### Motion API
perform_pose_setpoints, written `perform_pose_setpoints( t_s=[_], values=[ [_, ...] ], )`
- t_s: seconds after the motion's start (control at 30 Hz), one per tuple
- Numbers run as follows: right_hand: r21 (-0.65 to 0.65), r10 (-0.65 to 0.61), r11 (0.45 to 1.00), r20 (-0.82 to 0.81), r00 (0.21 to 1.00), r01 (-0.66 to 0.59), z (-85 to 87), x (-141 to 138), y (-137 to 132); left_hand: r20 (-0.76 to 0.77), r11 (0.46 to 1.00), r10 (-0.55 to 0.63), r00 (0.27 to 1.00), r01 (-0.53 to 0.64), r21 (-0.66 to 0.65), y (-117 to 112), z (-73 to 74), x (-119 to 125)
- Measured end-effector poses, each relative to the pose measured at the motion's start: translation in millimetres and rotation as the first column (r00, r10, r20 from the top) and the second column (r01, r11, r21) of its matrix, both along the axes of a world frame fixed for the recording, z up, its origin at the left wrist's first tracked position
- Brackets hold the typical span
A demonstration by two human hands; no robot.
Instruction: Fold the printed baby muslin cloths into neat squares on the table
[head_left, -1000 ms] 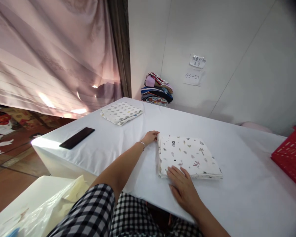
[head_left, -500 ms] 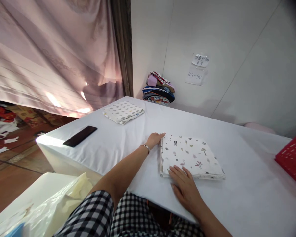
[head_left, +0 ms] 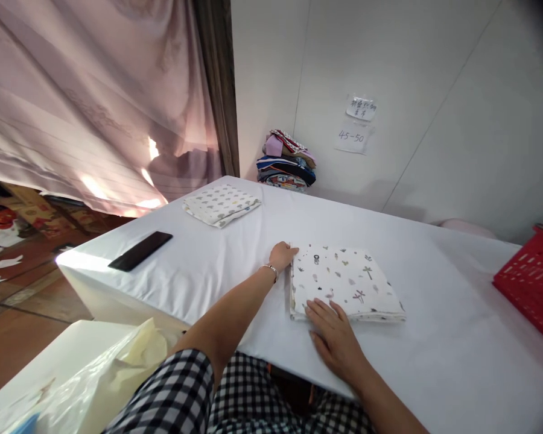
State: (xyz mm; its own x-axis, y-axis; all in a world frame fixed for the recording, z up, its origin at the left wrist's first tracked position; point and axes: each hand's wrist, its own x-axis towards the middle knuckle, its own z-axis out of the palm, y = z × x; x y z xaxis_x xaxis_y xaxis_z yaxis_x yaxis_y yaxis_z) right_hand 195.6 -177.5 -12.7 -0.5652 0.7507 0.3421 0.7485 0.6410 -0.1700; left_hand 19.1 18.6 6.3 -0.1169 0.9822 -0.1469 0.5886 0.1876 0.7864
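Note:
A folded white cloth with small printed figures (head_left: pixel 344 280) lies flat on the white table (head_left: pixel 217 259) in front of me. My left hand (head_left: pixel 281 256) rests at its far left corner, fingers curled against the edge. My right hand (head_left: pixel 332 334) lies flat with fingers stretched out on the cloth's near left corner. Neither hand lifts the cloth.
A second folded patterned cloth (head_left: pixel 221 205) lies at the far left of the table, and a black phone (head_left: pixel 140 251) near the left edge. A stack of coloured fabrics (head_left: pixel 288 161) sits against the wall. A red crate (head_left: pixel 531 283) stands at the right. A plastic bag (head_left: pixel 104 380) lies lower left.
My left hand has drawn back a little along the cloth's left corner. The view shifted slightly; the cloth and right hand stay in place.

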Motion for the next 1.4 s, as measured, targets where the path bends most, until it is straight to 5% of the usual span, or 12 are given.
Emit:
perform_pose_setpoints(
  t_s=[0.2,0.43,0.6,0.77,0.9,1.17,1.4],
  values=[
    [-0.026,-0.002,1.000,-0.008,1.000,0.001,2.4,-1.5,-0.3,-0.060,1.000,-0.008,0.998,0.010,0.030,-11.7,4.7,0.5],
    [-0.017,0.003,1.000,-0.049,0.999,-0.003,4.0,-3.1,0.4,-0.346,0.985,-0.106,0.932,0.146,0.090,-40.6,2.5,1.4],
    [-0.052,-0.016,0.999,-0.046,0.999,0.014,9.1,-4.9,-1.2,-0.449,0.978,-0.124,0.885,0.186,0.097,-40.1,2.7,3.1],
    [-0.070,-0.033,0.997,-0.048,0.998,0.029,10.7,-5.6,-2.2,-0.421,0.980,-0.154,0.894,0.191,0.047,-40.3,10.1,2.1],
    [-0.066,-0.032,0.997,-0.033,0.999,0.030,8.6,-4.9,-1.8,-0.347,0.977,-0.157,0.925,0.196,0.080,-61.6,14.2,5.2],
    [0.002,-0.059,0.998,-0.015,0.998,0.059,8.1,-1.2,-1.0,-0.384,0.929,-0.158,0.910,0.269,0.254,-100.3,-2.9,10.5],
    [0.004,-0.244,0.970,0.031,0.969,0.244,7.8,47.7,-11.1,-0.383,0.913,-0.174,0.907,0.294,0.282,-100.0,-7.0,6.6]
  ],
)
